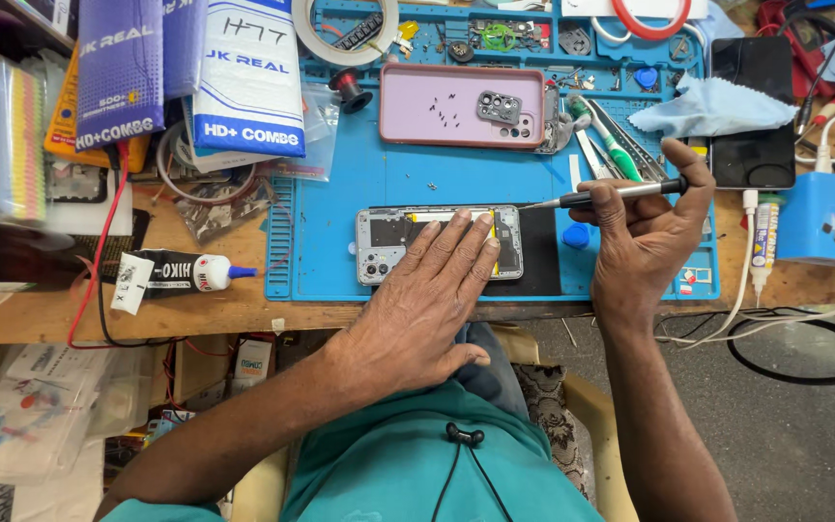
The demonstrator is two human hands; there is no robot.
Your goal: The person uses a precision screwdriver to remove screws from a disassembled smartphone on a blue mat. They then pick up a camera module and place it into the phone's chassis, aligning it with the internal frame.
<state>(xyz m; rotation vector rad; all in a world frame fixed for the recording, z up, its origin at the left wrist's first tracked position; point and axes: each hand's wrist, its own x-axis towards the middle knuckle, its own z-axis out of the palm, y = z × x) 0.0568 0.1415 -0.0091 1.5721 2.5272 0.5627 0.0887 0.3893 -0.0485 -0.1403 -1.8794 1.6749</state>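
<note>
Glue tube (186,272) lies left of the blue mat (340,193). Left hand (424,304), fingers flat and together, presses the opened phone (393,242) at the mat's front. Right hand (645,237) grips a screwdriver (603,195), its tip at the phone's right end.

On and around the blue work mat (417,179): two hands (427,290), one screwdriver (611,195), one opened phone (388,242), one pink back cover (461,104), one dark phone (752,111) right of it, one glue tube (181,273) left, one tape roll (345,34).
</note>
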